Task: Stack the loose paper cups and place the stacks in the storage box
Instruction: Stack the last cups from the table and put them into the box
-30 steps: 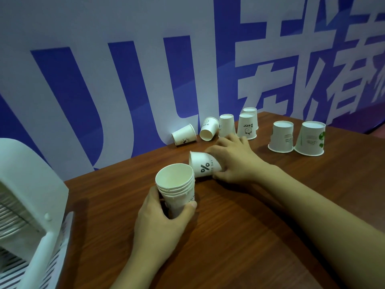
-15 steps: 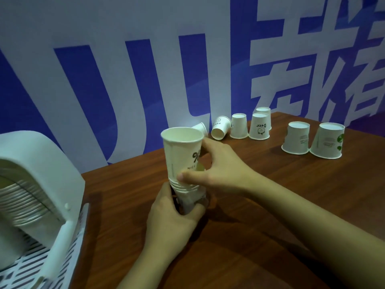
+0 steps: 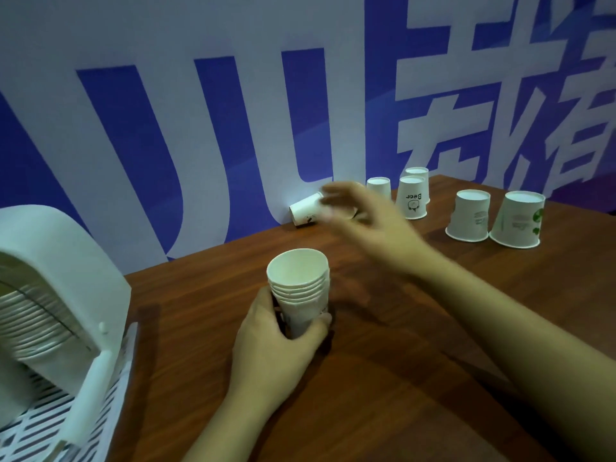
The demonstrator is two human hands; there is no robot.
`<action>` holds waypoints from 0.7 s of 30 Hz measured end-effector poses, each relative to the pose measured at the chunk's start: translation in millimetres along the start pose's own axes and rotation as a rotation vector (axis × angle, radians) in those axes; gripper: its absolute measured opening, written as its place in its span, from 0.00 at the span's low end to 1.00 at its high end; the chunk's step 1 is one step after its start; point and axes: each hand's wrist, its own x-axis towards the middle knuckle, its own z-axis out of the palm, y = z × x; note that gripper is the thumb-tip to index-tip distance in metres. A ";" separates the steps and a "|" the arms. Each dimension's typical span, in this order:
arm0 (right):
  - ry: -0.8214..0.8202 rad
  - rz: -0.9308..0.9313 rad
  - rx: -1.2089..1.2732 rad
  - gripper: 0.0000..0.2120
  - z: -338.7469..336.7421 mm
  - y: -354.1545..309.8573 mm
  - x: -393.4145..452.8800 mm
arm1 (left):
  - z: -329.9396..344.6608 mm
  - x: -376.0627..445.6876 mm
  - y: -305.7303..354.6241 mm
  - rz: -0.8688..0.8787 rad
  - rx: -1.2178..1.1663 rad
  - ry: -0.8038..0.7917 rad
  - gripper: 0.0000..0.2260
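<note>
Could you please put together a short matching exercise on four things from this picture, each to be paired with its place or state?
Things:
1. stack of cups
2. Bear cup
3. tipped cup
4. right hand

Places or states:
A. lying on its side by the wall
B. upright, mouth up, gripped by the left hand
C. standing upside down on the table
D. blurred, fingers spread, holding nothing that shows

Pairs: 1-B, 2-C, 3-A, 4-D
</note>
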 end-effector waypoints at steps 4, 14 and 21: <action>0.497 0.268 -0.580 0.29 -71.3 61.0 20.6 | 1.3 0.8 -2.6 -0.014 0.018 0.006 0.22; 0.283 0.587 -1.081 0.42 -77.6 112.1 13.5 | 3.3 0.6 -2.0 0.001 0.019 -0.004 0.24; 0.228 0.445 -0.616 0.26 -64.1 97.2 16.2 | 3.5 2.0 -4.6 -0.004 0.019 0.005 0.22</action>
